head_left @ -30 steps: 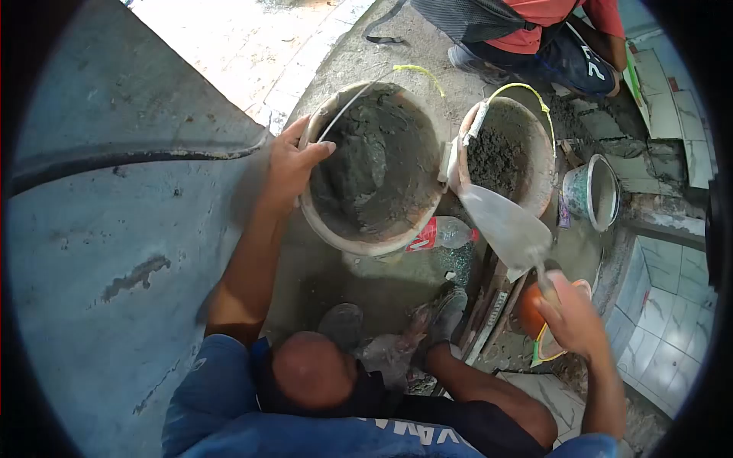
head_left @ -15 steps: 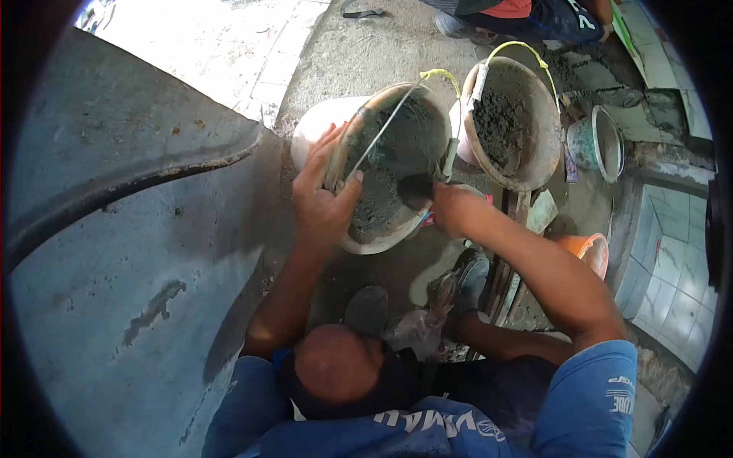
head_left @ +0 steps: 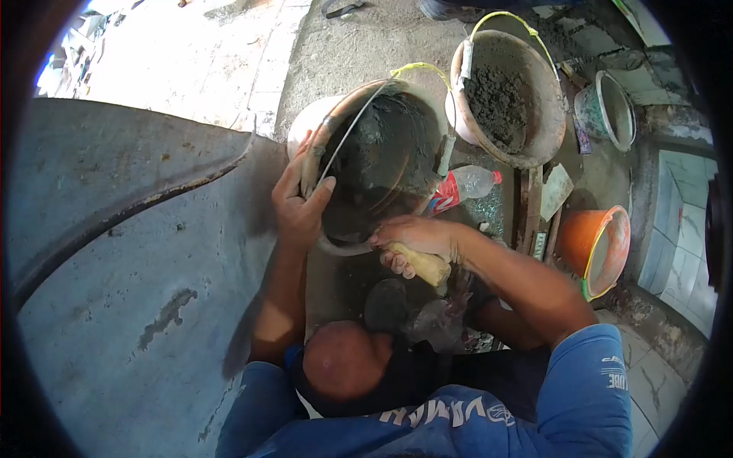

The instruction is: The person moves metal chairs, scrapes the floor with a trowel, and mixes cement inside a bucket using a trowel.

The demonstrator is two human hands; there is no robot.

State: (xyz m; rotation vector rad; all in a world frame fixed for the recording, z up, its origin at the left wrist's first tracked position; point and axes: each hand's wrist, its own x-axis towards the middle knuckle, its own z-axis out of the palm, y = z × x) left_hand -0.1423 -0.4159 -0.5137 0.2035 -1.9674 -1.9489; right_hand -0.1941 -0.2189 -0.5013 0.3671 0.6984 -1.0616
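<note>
A bucket (head_left: 327, 124) of wet grey mortar (head_left: 374, 133) stands tilted in front of me, its wire handle (head_left: 353, 126) across the opening. My left hand (head_left: 300, 210) grips the bucket's left rim, thumb over the edge and fingers along the outside. Low at the near rim, my right hand (head_left: 418, 238) is wrapped around the pale yellowish handle (head_left: 424, 263) of a trowel. The trowel's blade is blurred and hard to make out inside the bucket. Dark mortar coats the inner wall.
A second bucket (head_left: 551, 122) with coarse dark mix stands at the right. Beyond it are a small green bucket (head_left: 586, 114) and an orange bucket (head_left: 576, 240). A red-labelled plastic bottle (head_left: 473, 183) lies close by. A grey-blue panel (head_left: 122, 252) fills the left.
My right hand has moved from the bucket's right side to its near rim, bringing the trowel handle into sight. The bottle is now uncovered. The view has shifted slightly.
</note>
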